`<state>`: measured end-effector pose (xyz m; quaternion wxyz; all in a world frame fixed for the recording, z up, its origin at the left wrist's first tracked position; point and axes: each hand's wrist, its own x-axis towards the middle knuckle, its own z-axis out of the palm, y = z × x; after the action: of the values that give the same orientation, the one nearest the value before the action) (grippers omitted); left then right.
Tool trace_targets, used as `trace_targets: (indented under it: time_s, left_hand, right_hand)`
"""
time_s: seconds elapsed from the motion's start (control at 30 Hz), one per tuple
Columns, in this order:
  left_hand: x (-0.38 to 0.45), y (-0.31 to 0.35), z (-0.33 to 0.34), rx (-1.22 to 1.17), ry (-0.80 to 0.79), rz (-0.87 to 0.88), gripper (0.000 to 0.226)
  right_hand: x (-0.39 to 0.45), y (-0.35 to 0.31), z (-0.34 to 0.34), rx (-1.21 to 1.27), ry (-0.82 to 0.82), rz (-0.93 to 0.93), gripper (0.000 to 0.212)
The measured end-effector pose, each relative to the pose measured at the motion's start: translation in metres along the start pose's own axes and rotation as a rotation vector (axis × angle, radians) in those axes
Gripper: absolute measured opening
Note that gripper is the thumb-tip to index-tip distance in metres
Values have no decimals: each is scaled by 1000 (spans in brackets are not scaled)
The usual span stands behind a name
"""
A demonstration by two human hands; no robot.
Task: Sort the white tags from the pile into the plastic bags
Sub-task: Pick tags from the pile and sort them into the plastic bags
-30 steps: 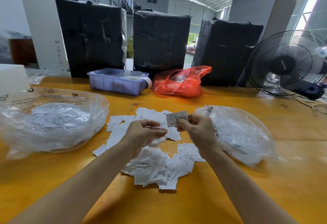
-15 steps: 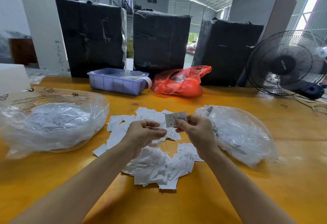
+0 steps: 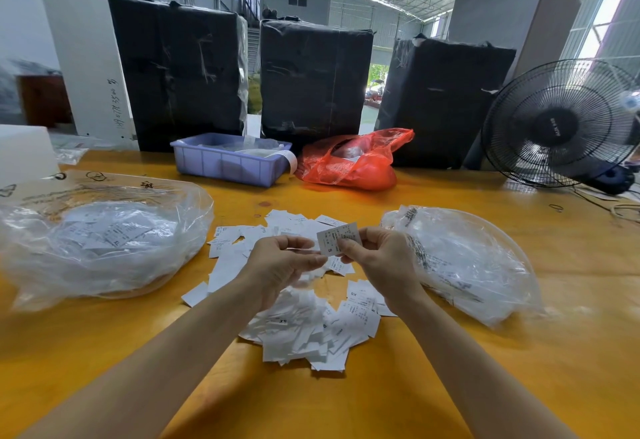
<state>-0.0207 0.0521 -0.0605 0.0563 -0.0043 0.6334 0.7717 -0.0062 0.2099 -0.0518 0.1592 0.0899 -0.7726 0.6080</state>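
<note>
Little has moved since the earlier frames: both hands hold much the same pose at mid-frame, and the raised tag [image 3: 338,238] has barely shifted.

The right hand [image 3: 379,262] pinches that tag between thumb and fingers at its lower right corner, so the tag stands up and to the left of the grip, its printed face toward the camera, an "S" near its lower edge. The left hand [image 3: 280,265] is just to the left, fingers curled inward with the fingertips close to the tag's lower left edge; whether they touch it, or hold another slip, cannot be told.

Below and behind both hands lies the pile [image 3: 301,321] of white tags, spread on the yellow table [image 3: 450,386]. A clear bag [image 3: 464,262] lies just right of the right hand, with a few tags inside. A second, fuller bag [image 3: 104,241] sits at the left of the frame, well apart from the hands.

Farther up are a blue tray [image 3: 228,161], a red bag [image 3: 349,165], three black bales [image 3: 311,78] and, at upper right, a fan [image 3: 561,127].
</note>
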Motion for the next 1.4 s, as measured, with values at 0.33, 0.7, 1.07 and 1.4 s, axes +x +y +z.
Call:
trace_targets:
  time_s: [0.33, 0.7, 1.07, 1.4]
  left_hand:
    - [1, 4, -5, 9, 36, -9, 24]
    - [-2, 1, -2, 61, 26, 19, 31]
    - [-2, -6, 7, -66, 118, 58, 23]
    - [2, 4, 7, -326, 157, -37, 9]
  right_hand:
    - [2, 3, -4, -7, -151, 53, 5]
    - [3, 0, -8, 130, -229, 123, 20]
    - [-8, -5, 11, -111, -445, 139, 30]
    - [5, -1, 18, 68, -159, 48, 24]
